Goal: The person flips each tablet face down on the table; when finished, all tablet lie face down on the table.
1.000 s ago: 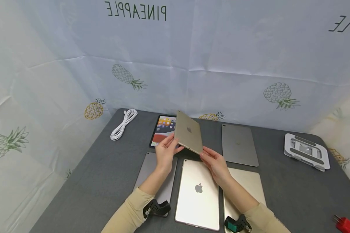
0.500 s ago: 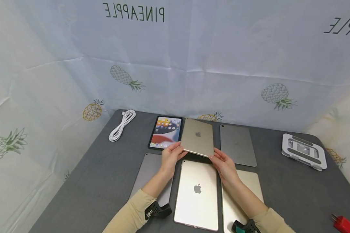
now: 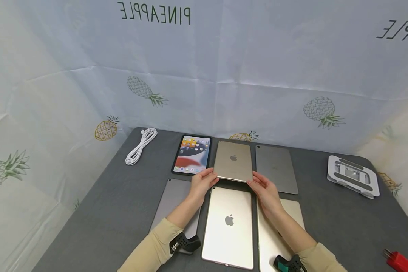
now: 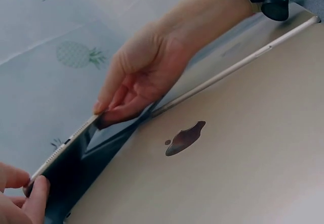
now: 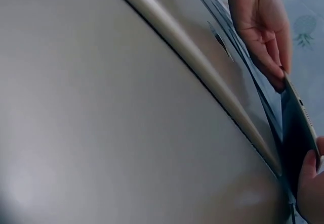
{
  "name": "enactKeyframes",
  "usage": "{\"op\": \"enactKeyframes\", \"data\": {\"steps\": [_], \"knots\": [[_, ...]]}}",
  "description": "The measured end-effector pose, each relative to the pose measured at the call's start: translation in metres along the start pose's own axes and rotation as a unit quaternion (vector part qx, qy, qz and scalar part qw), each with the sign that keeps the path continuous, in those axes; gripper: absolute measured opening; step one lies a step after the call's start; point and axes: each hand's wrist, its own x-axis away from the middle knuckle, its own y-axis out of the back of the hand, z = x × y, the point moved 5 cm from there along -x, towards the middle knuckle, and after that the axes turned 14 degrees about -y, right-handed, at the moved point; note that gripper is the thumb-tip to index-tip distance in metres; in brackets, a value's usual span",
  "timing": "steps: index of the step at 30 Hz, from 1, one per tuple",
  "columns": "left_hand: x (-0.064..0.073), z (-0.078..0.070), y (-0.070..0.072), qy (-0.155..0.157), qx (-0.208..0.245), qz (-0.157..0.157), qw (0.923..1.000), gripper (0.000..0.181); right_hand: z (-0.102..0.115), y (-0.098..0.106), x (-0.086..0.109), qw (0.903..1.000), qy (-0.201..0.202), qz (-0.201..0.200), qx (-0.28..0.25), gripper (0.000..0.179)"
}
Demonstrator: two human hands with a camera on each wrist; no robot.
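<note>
Both hands hold a gold tablet at the corners of its near edge, its back with the dark apple logo facing up. My left hand pinches the near left corner, my right hand the near right one. In the left wrist view, the left thumb and fingers grip that edge, which is raised, with the dark screen side below. The right wrist view shows my right hand at the other corner. Close in front of the held tablet lies a larger pale gold tablet, back up.
A tablet with a lit screen lies left of the held one, a grey tablet right. Nearer are a dark grey tablet and another gold one. Around them are a white cable, a folding stand and a red plug.
The gold tablet was tilted steeply over the lit tablet; it has swung right and lowered into the gap between the lit and grey tablets. Both hands moved right with it.
</note>
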Motion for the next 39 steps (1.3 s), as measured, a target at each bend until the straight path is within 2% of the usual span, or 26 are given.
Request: {"op": "enactKeyframes", "data": {"steps": [7, 11, 14, 17, 20, 24, 28, 32, 39], "knots": [[0.002, -0.001, 0.001, 0.030, -0.024, 0.022, 0.9990, 0.042, 0.001, 0.003, -0.002, 0.9964, -0.010, -0.017, 0.082, 0.056], [0.004, -0.002, 0.001, 0.035, -0.028, 0.033, 0.9984, 0.045, 0.004, 0.005, -0.002, 0.9858, 0.006, -0.014, 0.167, 0.061], [0.004, -0.003, 0.001, 0.033, -0.028, 0.035, 0.9985, 0.047, 0.008, 0.007, -0.003, 0.9639, 0.033, -0.023, 0.263, 0.063], [0.005, -0.005, 0.001, 0.026, -0.039, 0.041, 0.9980, 0.048, 0.014, 0.009, -0.005, 0.9305, 0.073, -0.043, 0.356, 0.061], [0.007, -0.007, 0.001, 0.017, -0.062, 0.054, 0.9965, 0.049, 0.018, 0.010, -0.007, 0.9009, 0.113, -0.056, 0.415, 0.058], [0.008, -0.011, 0.001, 0.005, -0.097, 0.076, 0.9923, 0.052, 0.022, 0.008, -0.007, 0.8765, 0.149, -0.059, 0.454, 0.054], [0.011, -0.013, -0.001, 0.013, -0.134, 0.097, 0.9862, 0.056, 0.024, 0.005, -0.007, 0.8593, 0.179, -0.055, 0.476, 0.051], [0.013, -0.014, -0.004, 0.029, -0.156, 0.113, 0.9808, 0.061, 0.026, 0.004, -0.006, 0.8510, 0.197, -0.051, 0.484, 0.049], [0.018, -0.014, -0.010, 0.052, -0.163, 0.140, 0.9751, 0.069, 0.024, 0.002, -0.007, 0.8475, 0.185, -0.045, 0.496, 0.050]]}}
